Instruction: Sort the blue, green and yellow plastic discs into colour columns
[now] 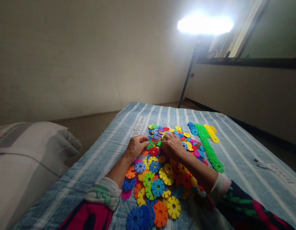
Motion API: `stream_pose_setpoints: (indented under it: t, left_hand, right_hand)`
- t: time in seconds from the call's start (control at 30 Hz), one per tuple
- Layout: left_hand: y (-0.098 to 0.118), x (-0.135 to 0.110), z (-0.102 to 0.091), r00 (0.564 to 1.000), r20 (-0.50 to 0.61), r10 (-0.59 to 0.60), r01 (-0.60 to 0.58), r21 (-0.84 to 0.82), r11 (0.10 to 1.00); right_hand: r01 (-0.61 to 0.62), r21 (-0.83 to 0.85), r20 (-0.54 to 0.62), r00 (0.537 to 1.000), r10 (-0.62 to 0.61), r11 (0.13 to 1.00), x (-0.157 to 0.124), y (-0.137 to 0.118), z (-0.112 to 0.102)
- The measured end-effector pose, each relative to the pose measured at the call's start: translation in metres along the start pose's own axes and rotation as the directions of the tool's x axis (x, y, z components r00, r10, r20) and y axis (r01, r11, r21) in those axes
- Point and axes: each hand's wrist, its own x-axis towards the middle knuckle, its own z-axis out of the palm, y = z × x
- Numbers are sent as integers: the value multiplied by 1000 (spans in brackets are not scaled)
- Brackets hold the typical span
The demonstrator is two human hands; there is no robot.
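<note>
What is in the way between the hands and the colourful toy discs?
Nothing visible. The left hand and right hand rest directly on the pile of colourful notched plastic discs on the blue striped sheet.

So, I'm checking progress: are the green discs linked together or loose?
Linked: the green discs form one unbroken strip beside the loose pile.

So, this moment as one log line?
left hand: on disc pile | right hand: on disc pile | green chain: lies right, untouched

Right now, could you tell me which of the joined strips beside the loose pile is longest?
The green strip, between the blue strip and yellow strip; it runs much farther.
</note>
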Motion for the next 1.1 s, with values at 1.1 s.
stream_pose_setpoints:
  t: [1.1]
  left_hand:
    - [10,-1,0,999,-14,-32,31,-32,999]
  right_hand:
    - [3,573,-241,956,165,820,-14,25,-6]
